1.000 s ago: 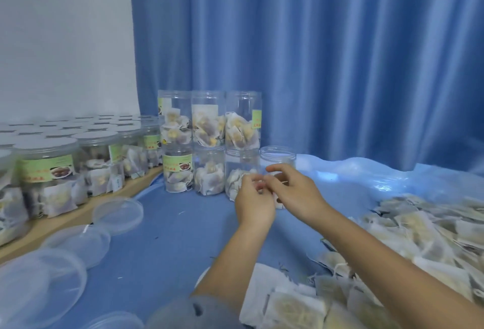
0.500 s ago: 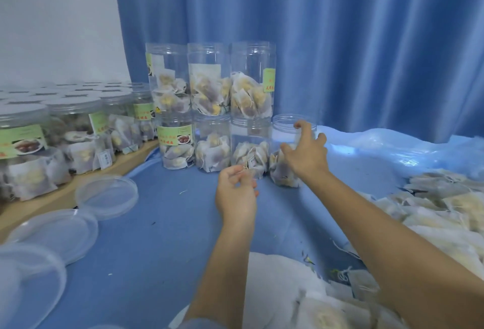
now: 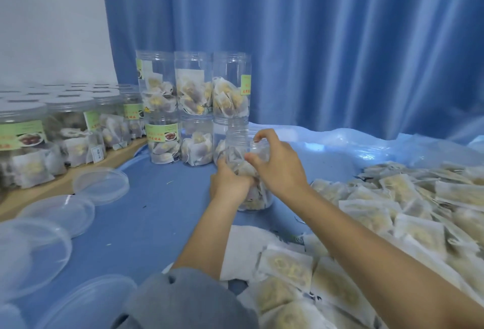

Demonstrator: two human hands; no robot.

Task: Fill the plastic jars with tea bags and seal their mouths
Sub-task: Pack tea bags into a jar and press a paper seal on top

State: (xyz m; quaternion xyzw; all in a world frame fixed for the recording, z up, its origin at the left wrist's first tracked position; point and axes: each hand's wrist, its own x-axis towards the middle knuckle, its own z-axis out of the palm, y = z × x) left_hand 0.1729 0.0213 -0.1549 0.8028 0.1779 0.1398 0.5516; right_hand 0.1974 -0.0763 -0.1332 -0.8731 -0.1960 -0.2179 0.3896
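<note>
A clear plastic jar [image 3: 258,197] with tea bags inside and no lid stands on the blue cloth, gripped by both hands. My left hand [image 3: 228,183] wraps its lower left side. My right hand [image 3: 275,163] holds the upper right side, fingertips at the open rim. Behind it, six open jars with tea bags [image 3: 193,108] are stacked in two rows of three. A big heap of loose tea bags [image 3: 392,213] covers the right side.
Several clear lids [image 3: 100,184] lie on the cloth at the left. Lidded, labelled jars [image 3: 23,145] fill a wooden board along the left edge. A blue curtain hangs behind. A grey sleeve [image 3: 188,302] shows at the bottom.
My right hand took the open jar from beside the stack and brought it nearer to me. My left hand moved up and closed round its lower side.
</note>
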